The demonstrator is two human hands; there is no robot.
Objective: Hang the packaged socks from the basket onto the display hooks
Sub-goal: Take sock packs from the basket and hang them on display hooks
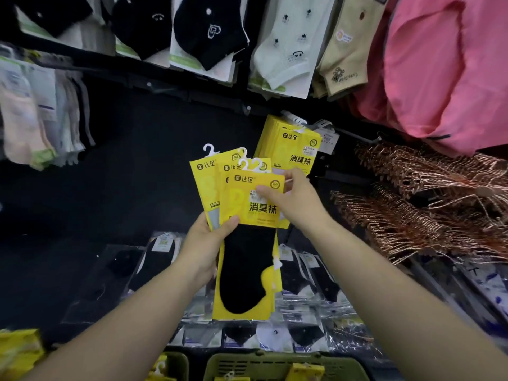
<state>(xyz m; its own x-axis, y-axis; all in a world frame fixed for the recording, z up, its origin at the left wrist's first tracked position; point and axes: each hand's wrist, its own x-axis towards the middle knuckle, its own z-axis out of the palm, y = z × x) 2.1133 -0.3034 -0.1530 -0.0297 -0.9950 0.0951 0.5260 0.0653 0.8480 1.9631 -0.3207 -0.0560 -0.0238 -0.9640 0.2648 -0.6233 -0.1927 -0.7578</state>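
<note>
Several rows of socks (209,31) hang on a dark display wall (123,160), with a pink garment (439,78) and coppery hangers (426,202) far right. Centre, the left hand (209,240) grips fanned yellow sock packs (203,182) with white hooks; the right hand (294,199) pinches the front pack (255,213) at its top edge.

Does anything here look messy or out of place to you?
Mostly the tangled heap of copper-coloured wire hangers at right, piled loosely rather than hung. The yellow sock packs in the left hand are fanned unevenly, the right hand pinching the front one. Nothing looks damaged.
</note>
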